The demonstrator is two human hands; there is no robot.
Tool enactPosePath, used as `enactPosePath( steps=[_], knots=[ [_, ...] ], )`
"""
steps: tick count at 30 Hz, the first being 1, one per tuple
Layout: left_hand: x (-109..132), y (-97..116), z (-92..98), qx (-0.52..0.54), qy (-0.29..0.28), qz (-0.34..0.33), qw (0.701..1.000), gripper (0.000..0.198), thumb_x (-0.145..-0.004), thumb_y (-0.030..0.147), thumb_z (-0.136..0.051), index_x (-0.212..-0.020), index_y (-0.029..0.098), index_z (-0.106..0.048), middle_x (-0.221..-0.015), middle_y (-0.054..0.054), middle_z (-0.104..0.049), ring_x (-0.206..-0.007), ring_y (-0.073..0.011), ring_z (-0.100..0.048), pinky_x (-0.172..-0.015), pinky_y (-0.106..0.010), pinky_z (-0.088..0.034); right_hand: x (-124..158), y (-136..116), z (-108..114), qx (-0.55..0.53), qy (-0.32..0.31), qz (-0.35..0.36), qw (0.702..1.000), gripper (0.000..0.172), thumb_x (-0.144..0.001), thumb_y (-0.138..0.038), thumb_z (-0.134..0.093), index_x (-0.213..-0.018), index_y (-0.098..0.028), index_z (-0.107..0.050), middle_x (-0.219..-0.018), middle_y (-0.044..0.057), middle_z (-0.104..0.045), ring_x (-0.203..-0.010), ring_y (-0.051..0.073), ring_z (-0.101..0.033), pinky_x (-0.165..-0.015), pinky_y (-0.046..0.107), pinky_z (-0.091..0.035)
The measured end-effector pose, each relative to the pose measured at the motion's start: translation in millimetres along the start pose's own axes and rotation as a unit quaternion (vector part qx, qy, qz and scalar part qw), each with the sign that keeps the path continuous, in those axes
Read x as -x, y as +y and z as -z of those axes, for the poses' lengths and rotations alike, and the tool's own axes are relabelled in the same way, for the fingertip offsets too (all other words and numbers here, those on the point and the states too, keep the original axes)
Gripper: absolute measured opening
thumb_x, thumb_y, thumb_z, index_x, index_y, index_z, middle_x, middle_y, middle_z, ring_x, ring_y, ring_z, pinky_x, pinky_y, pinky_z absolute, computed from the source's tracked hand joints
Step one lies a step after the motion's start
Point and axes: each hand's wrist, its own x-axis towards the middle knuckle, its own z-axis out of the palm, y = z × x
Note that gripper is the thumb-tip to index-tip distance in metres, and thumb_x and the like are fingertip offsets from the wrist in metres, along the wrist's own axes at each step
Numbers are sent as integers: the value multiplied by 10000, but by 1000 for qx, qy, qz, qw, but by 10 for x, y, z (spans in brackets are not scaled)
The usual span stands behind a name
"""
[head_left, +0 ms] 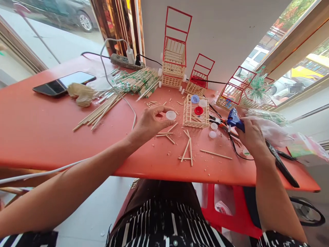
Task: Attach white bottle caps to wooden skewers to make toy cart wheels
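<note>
While the left hand (150, 120) pinches a translucent cap (171, 115) between thumb and fingers, just left of a small stick crate (189, 115) on an orange-red table (61, 137), the right hand (253, 137) is wrapped around a blue glue gun (233, 118) across on the crate's other side, nozzle angled down. Hot glue, if the gun is heated, could drip onto the tabletop or the pliers (214, 119) below the nozzle, or burn fingers should the two hands meet over a part so small. Held only by its edge, the smooth cap could slip and land among the loose sticks (190, 147) and crumbs. The black cord (234, 151) looping near the right hand might snag a tool or tug the gun off line, and a careless sweep of the forearm could knock the crate and scatter the red cap (198, 110) and blue cap (195, 99) at its top. Whether those caps are fixed or merely resting cannot be told. The gun's trigger and grip are masked by the right hand, a crumpled plastic bag (273, 132) hides part of the clutter beyond it, and any glue on the pinched cap is too small to make out.
</note>
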Motion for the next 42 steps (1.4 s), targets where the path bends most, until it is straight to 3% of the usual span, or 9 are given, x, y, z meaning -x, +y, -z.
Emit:
enactPosePath(
  steps=[11, 16, 18, 22, 25, 29, 35, 38, 42],
  knots=[
    [-4, -35, -13, -7, -13, -10, 1000, 364, -739, 453, -788, -999, 198, -782, -1026, -64, -777, -988, -230, -688, -871, -356, -537, -31, 115, -112, 43, -77, 1, 996, 496, -940, -321, -481, -1348, -67, -605, -1206, 242, -679, -1147, 382, -615, -973, 494, -487],
    [-1, -39, -16, -21, -12, -11, 1000, 382, -739, 477, -776, -1000, 197, -782, -1023, -65, -771, -990, -232, -679, -864, -349, -531, 168, -79, 135, 55, -15, 0, 998, 481, -948, -366, -521, -1355, -128, -615, -1291, 240, -642, -1171, 406, -601, -951, 524, -475],
    [1, -50, -21, -28, -11, -17, 999, 377, -746, 482, -770, -988, 193, -782, -1008, -65, -765, -979, -227, -675, -849, -337, -531, 350, -247, 290, 30, 1, 38, 999, 399, -958, -389, -548, -1265, -160, -660, -1294, 209, -652, -1173, 393, -610, -956, 508, -473],
    [9, -79, -39, -34, -9, -34, 999, 369, -762, 473, -768, -1003, 194, -785, -1006, -65, -763, -953, -220, -671, -846, -339, -523, 688, -556, 438, -40, -118, 200, 972, 175, -971, -337, -592, -1039, -213, -695, -1080, 107, -731, -1031, 307, -678, -893, 430, -484],
    [10, -96, -49, -35, -12, -36, 999, 390, -761, 493, -767, -1007, 190, -788, -1007, -65, -766, -935, -220, -670, -861, -352, -524, 760, -625, 351, -21, -158, 227, 961, 47, -925, -241, -648, -912, -207, -678, -949, 91, -725, -947, 291, -683, -832, 398, -470],
    [0, -101, -49, -40, -6, -36, 999, 429, -760, 527, -760, -1005, 177, -792, -990, -74, -773, -910, -225, -669, -852, -364, -532, 726, -539, 239, -40, -189, 245, 950, 102, -923, -164, -597, -830, -202, -613, -914, 87, -713, -866, 254, -680, -758, 353, -440],
    [27, -42, -62, -22, -40, -53, 998, 345, -755, 400, -790, -1025, 184, -783, -1067, -69, -785, -979, -227, -684, -851, -333, -536, 696, -664, 515, -265, -156, 193, 932, 135, -978, -309, -574, -879, -228, -616, -783, 16, -702, -679, 165, -634, -635, 288, -454],
    [67, -17, -102, -7, -75, -68, 995, 318, -756, 332, -808, -1041, 194, -777, -1054, -52, -784, -968, -211, -688, -889, -327, -526, 590, -953, 669, -443, -78, 125, 884, 153, -957, -350, -647, -1053, -236, -676, -829, 2, -711, -605, 124, -618, -547, 257, -481],
    [111, -24, -159, 8, -97, -96, 991, 296, -763, 285, -834, -1037, 191, -774, -1015, -36, -774, -936, -189, -686, -891, -304, -511, 379, -1383, 693, -569, 3, 135, 811, 117, -952, -326, -677, -922, -218, -711, -859, 18, -725, -611, 109, -653, -520, 242, -518]
  ],
)
